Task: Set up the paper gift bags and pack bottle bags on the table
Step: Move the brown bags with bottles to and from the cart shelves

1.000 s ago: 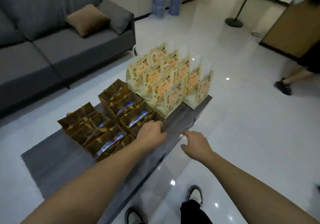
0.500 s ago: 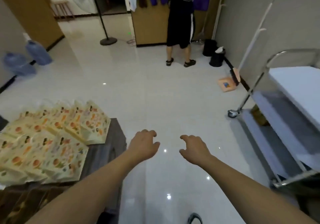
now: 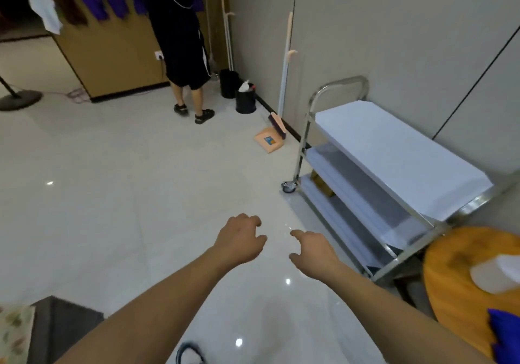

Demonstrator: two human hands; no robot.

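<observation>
Cart (image 3: pixel 394 150) shelves — white sheets (image 3: pixel 399 155)

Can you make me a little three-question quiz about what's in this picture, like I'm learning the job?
1. True or false: the left hand is holding a gift bag.
2. What stands against the wall on the right? A) a metal trolley B) a fridge C) a bicycle
3. Fill in: the corner of the dark table shows at the bottom ____ of the view.

Key
1. False. Both the left hand and the right hand hang over the floor with loosely curled fingers, holding nothing.
2. A, the metal trolley with white-covered shelves.
3. Left, with the edge of a patterned gift bag on it.
</observation>
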